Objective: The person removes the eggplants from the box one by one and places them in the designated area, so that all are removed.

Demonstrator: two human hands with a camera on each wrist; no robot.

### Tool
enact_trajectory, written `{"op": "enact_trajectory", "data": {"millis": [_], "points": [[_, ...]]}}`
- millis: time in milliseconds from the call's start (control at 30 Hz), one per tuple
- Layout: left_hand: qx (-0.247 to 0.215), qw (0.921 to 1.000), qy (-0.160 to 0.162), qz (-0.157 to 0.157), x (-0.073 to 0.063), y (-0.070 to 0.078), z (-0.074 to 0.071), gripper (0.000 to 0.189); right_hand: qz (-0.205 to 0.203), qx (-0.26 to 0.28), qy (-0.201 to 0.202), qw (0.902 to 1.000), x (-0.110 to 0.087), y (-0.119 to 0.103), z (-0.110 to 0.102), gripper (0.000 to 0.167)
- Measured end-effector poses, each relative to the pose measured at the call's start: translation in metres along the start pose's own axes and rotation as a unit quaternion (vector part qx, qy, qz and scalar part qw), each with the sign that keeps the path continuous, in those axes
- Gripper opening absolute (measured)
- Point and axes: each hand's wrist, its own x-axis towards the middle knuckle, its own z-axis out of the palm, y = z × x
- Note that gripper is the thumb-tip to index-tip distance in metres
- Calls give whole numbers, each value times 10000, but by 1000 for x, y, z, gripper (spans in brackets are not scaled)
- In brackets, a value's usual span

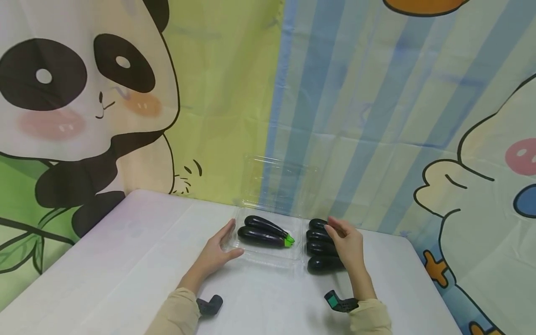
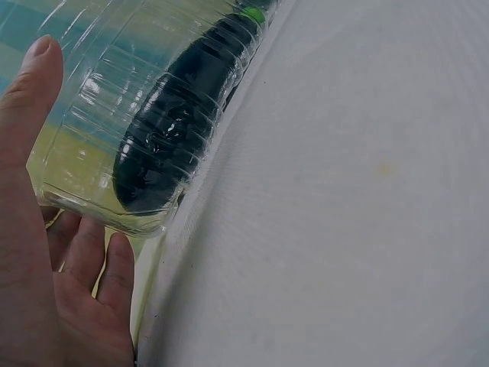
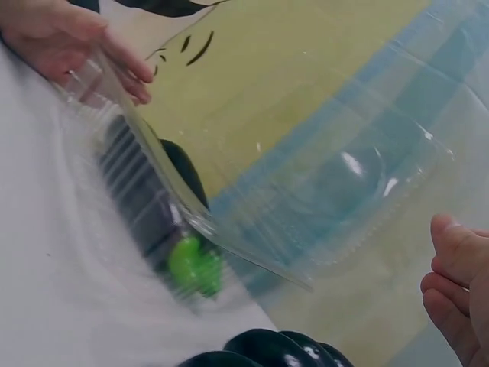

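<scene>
Two glossy dark eggplants with green stem ends lie side by side in a clear plastic clamshell box. The box's lid stands raised at the back. My left hand is at the box's left end, thumb spread from the fingers; in the left wrist view, its fingertips are by the box's corner. Over a row of several more eggplants to the right of the box is my right hand. In the right wrist view its bent fingers hold nothing visible.
The white table ends at the back against a hanging cloth printed with a panda and stripes. A dark wrist device is on the left wrist, another on the right.
</scene>
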Motion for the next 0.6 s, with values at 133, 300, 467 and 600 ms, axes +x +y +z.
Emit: {"op": "enact_trajectory", "data": {"millis": [133, 300, 467, 600], "points": [[-32, 10000, -2, -46, 0, -1, 0, 98, -251, -37, -242, 9994, -4, -2, 11, 31], [-25, 10000, 0, -78, -1, -2, 1, 99, -349, -232, -479, 9980, -7, -6, 25, 32], [-115, 9999, 43, -45, -1, 1, 1, 97, -111, -450, -785, 9958, -2, -15, 41, 33], [-131, 9999, 39, 28, 0, 1, 1, 97, 68, -383, -955, 9947, 3, -21, 54, 36]]}}
